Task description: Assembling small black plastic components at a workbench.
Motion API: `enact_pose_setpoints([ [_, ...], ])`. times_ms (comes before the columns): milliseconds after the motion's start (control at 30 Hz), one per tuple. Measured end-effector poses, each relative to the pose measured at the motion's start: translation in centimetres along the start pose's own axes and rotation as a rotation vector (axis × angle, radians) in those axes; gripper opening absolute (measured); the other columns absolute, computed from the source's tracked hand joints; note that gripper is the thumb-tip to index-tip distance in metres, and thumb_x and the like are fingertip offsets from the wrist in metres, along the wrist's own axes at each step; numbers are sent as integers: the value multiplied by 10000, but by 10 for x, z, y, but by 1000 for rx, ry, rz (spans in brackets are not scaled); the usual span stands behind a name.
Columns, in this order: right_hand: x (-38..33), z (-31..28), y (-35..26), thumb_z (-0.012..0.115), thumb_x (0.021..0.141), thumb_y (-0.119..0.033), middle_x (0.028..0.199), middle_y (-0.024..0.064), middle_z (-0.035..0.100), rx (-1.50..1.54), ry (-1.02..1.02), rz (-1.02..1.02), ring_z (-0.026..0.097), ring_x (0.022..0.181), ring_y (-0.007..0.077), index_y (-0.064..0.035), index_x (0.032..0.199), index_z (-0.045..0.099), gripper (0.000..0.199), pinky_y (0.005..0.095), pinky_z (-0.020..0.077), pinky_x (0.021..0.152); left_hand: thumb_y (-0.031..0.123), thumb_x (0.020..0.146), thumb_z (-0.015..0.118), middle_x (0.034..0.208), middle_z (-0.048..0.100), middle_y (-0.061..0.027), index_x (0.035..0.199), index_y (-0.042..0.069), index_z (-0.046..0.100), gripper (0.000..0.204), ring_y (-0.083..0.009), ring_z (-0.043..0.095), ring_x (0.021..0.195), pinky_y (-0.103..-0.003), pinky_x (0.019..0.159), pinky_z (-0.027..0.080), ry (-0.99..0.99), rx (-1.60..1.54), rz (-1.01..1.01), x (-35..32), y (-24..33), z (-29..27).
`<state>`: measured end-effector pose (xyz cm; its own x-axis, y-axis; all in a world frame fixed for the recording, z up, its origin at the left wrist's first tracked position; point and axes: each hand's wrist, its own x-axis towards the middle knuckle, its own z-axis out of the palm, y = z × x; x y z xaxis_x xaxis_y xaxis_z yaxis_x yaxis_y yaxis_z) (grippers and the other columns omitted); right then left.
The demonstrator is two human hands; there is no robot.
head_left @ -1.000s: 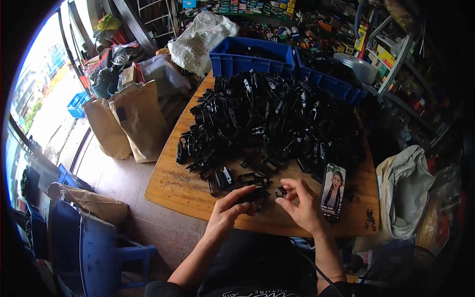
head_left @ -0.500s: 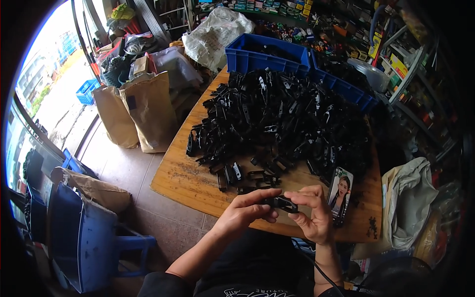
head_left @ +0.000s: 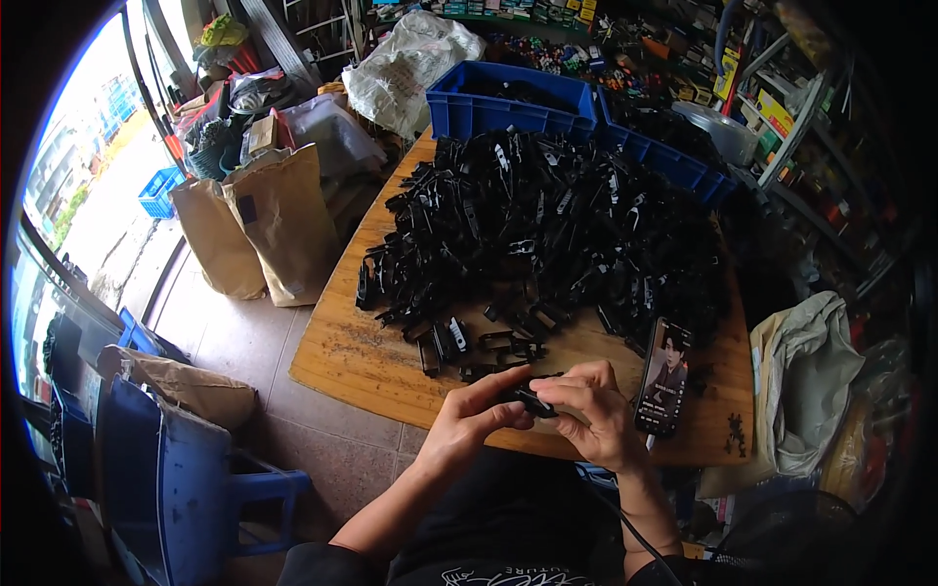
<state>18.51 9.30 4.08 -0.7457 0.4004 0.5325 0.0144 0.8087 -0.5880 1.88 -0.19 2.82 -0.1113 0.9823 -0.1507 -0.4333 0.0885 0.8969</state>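
**Small black part (head_left: 533, 403) pinched between both hands above the table (head_left: 342, 347)**

We hold the part just above the near edge of the table, in front of our body. It is dark black, short and longer than it is wide, with a slight gloss where light catches its lower edge. Our fingers cover much of it, so we cannot make out its full outline.

Our left hand (head_left: 467, 418) has thumb and forefinger clamped on the part from the left. Our right hand (head_left: 598, 422) meets it from the other side, its fingers closed together against the part's right end and top.

Just beyond our hands lie a few loose black frames (head_left: 515, 344), open and narrow in shape, and near them a black piece with a pale metal strip (head_left: 457, 335). Behind these we see a broad heap of black parts (head_left: 557, 220), tangled, with silvery glints here and there.

To the right of our right hand a smartphone (head_left: 667, 376) stands tilted, its screen lit. Small black bits (head_left: 736, 435) sit near the table's right corner. At the far side are two blue crates (head_left: 508, 121), both with dark contents.
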Motion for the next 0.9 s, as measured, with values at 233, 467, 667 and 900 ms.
enact_pose_setpoints([
  [233,2,4,0,649,827,-332,954,45,609,215,28,175,521,834,152,-30,995,585,351,257,423,728,45,791,648,849,587,-61,1087,-7,534,322,-116,560,680,-236,608,464,103,-70,128,-4,2,2],
  [467,3,22,-13,598,881,-281,837,78,591,452,76,414,573,757,159,-2,955,581,289,264,446,677,161,809,660,814,580,-47,1051,35,541,297,-134,546,638,-237,602,442,-69,-482,50,-2,-16,-17],
  [667,67,24,56,599,768,-26,1013,88,605,-313,23,19,510,922,246,-22,990,608,222,352,420,832,243,918,475,966,602,-79,945,90,577,186,-196,564,856,-315,661,461,101,-796,77,16,2,-27],
  [900,85,56,98,539,763,-50,815,33,544,-628,-65,-17,488,872,213,-80,801,582,64,352,381,771,128,863,547,697,451,-7,877,87,510,57,-120,435,591,-231,524,381,-12,-665,146,16,-11,-49],
])
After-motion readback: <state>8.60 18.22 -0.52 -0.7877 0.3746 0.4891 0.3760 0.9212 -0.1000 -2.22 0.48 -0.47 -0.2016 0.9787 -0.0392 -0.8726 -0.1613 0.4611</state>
